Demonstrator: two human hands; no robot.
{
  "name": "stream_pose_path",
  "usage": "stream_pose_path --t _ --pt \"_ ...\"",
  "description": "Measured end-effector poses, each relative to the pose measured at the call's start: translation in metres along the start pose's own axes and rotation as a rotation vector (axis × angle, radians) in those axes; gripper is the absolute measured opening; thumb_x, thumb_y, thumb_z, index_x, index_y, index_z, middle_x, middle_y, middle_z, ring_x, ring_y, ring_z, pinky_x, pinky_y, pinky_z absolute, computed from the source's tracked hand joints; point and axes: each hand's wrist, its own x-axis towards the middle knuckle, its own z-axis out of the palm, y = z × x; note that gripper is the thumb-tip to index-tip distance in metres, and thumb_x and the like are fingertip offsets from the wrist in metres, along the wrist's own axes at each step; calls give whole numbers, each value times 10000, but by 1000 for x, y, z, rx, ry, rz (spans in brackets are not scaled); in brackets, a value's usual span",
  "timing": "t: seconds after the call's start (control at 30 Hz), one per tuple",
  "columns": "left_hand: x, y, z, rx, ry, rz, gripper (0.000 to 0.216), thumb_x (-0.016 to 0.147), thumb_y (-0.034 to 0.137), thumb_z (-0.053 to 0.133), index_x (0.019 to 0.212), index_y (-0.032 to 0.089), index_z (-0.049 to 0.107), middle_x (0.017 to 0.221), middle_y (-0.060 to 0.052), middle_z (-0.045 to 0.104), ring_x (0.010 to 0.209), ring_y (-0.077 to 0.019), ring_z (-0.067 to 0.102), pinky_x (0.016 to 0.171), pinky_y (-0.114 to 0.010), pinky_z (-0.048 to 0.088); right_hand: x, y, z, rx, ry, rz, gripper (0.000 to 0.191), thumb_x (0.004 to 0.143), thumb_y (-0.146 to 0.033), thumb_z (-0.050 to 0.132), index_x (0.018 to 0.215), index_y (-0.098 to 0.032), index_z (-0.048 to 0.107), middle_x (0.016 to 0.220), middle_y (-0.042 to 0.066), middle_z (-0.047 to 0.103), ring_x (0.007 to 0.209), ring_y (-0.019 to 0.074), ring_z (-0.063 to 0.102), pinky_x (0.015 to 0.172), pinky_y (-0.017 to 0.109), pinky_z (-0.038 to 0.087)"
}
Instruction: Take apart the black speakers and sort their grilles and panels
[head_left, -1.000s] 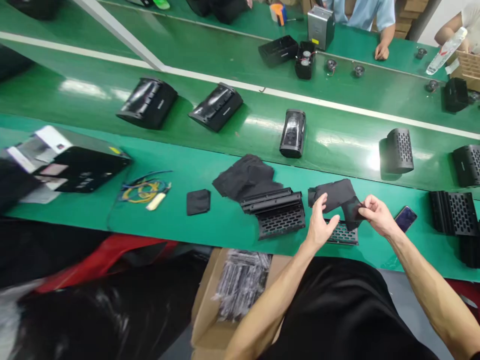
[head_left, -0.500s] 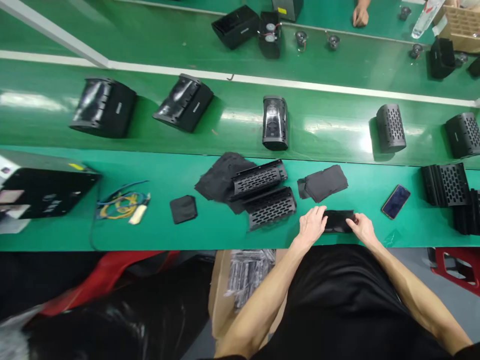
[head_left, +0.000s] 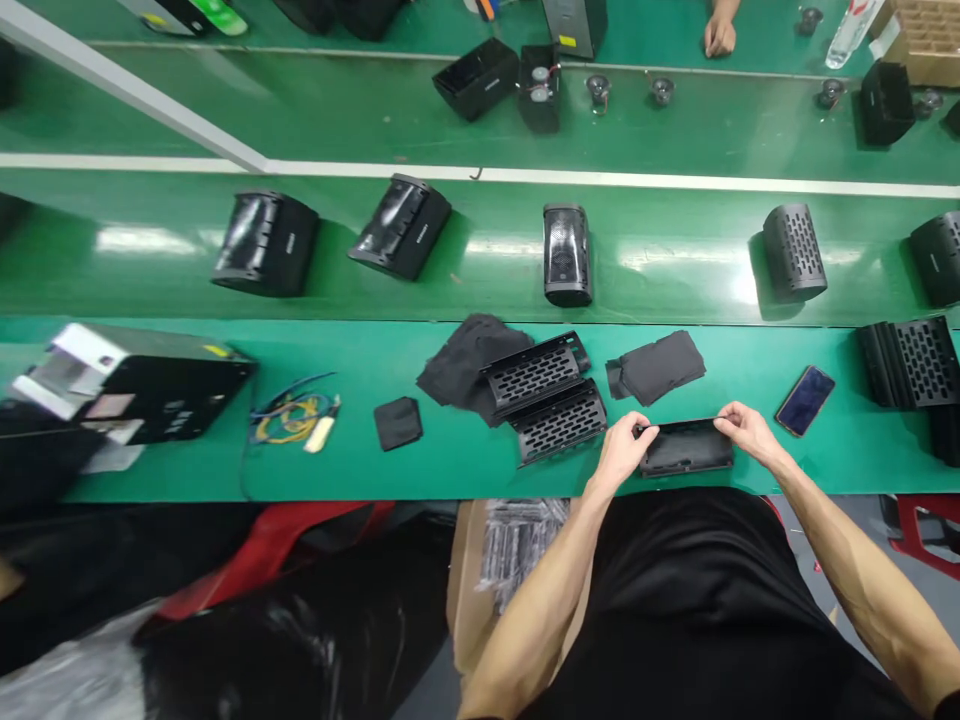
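A black speaker grille (head_left: 688, 450) lies at the front edge of the green bench, its hollow inner side facing up. My left hand (head_left: 624, 450) pinches its left end between thumb and fingers. At the upper right corner, my right hand (head_left: 750, 432) grips the rim with thumb and fingertips. Dark material covers the inside, so no slots show there. Two slotted grilles (head_left: 562, 425) rest to the left, partly over a pile of black cloth sheets (head_left: 469, 365). Behind my hands is a stack of rectangular black cloth pieces (head_left: 658, 366).
A phone (head_left: 805, 401) lies right, near stacked grilles (head_left: 907, 362). Leftward are a square cloth stack (head_left: 398, 424), coiled cables (head_left: 296, 420) and a black machine (head_left: 172, 385). Speakers (head_left: 568, 255) stand on the green conveyor behind. Another person's hand (head_left: 720, 37) rests across it.
My right hand has moved outward to the grille's upper right corner, and more of the grille's inside shows. The camera view has shifted left.
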Motion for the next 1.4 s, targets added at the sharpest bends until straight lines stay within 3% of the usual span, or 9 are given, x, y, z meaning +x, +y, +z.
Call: stream_pose_path --t 0.13,0.2,0.27,0.4,0.57,0.7,0.87,1.03,1.4 --pt "-10 13 -14 -516 -107 -94 443 865 574 745 1092 211 628 695 64 539 606 -146 557 602 -264 487 -18 -28 -18 404 -67 125 469 747 -632 818 880 -237 601 692 -38 590 580 142 496 533 257 376" --pt "-17 25 -23 -789 -187 -144 599 770 590 827 1177 216 596 741 57 571 607 -148 571 568 -260 487 -29 -43 -24 517 -65 151 504 727 -633 862 947 -239 637 763 -23 642 628 152 549 557 261 427" --pt "-25 38 -33 -876 -217 -129 624 754 536 849 1222 214 589 768 52 574 626 -142 567 573 -250 485 -38 -55 -29 582 -73 161 533 714 -627 886 1016 -242 675 826 -8 684 678 167 594 599 278 480" --pt "-38 58 -54 -803 -188 1 513 789 355 817 1246 194 648 805 44 538 693 -115 503 647 -217 435 -55 -69 -34 635 -74 139 536 679 -554 940 1042 -232 713 880 4 725 730 170 633 665 281 503" --pt "-53 67 -73 -706 -228 70 581 803 275 736 1369 207 626 1091 -41 638 899 -155 561 788 -239 466 -73 -78 -36 615 -55 79 480 723 -505 933 1060 -235 723 876 5 725 762 179 642 718 292 500" --pt "-61 68 -79 -639 -257 74 703 826 292 704 1509 243 547 1082 -36 633 874 -143 571 789 -238 483 -84 -85 -37 624 -46 64 467 753 -519 916 1076 -240 727 932 22 734 808 194 655 767 311 518" --pt "-66 72 -83 -650 -320 90 957 844 425 758 1675 265 312 1490 -149 590 1274 -283 633 1063 -389 533 -90 -89 -37 640 -21 52 446 763 -517 914 1065 -244 732 913 17 726 796 184 641 766 301 514" --pt "-66 73 -87 -658 -347 107 962 855 449 757 1678 258 296 1613 -162 511 1418 -331 569 1117 -423 529 -94 -91 -37 676 -50 58 431 777 -498 917 1082 -251 739 929 10 728 810 173 642 777 289 504" --pt "-69 74 -88 -617 -304 129 951 849 445 746 1681 279 316 1558 -150 550 1337 -321 603 1085 -434 536 -96 -96 -38 616 -16 37 427 789 -513 888 1096 -259 735 949 24 727 829 195 647 792 309 520"
